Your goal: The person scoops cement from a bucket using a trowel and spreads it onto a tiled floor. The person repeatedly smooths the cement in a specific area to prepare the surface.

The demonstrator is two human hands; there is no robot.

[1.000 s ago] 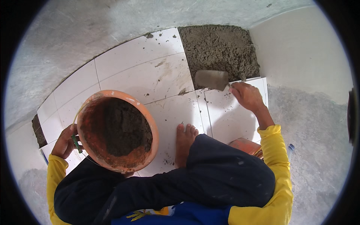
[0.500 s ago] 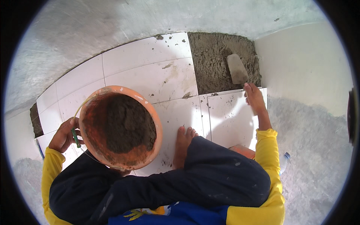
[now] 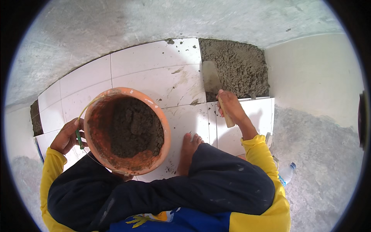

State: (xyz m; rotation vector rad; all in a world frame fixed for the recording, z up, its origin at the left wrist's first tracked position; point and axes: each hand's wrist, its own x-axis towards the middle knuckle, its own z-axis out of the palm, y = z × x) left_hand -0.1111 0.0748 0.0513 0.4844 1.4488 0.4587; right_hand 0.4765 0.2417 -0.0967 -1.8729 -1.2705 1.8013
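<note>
My left hand (image 3: 67,136) grips the green-sleeved wire handle (image 3: 80,141) at the left side of an orange bucket (image 3: 164,131), which holds dark wet mortar (image 3: 133,123) and is tilted toward me. My right hand (image 3: 234,108) grips the wooden handle of a trowel (image 3: 210,75). The trowel's blade lies at the left edge of a rough patch of mortar (image 3: 243,58), beside white floor tiles (image 3: 158,52). A loose-looking white tile (image 3: 251,120) lies below my right hand, with mortar crumbs about.
Grey plastered wall (image 3: 127,23) curves along the top, and a pale wall (image 3: 313,77) stands at right. My bare foot (image 3: 187,152) and bent legs are below. A plastic bottle (image 3: 286,174) is at lower right on grey floor. A narrow mortar strip (image 3: 35,116) shows at far left.
The trowel swung up and right onto the mortar, then moved left to the patch's edge, turning upright, with my right hand moving leftward. The bucket stays in my left hand.
</note>
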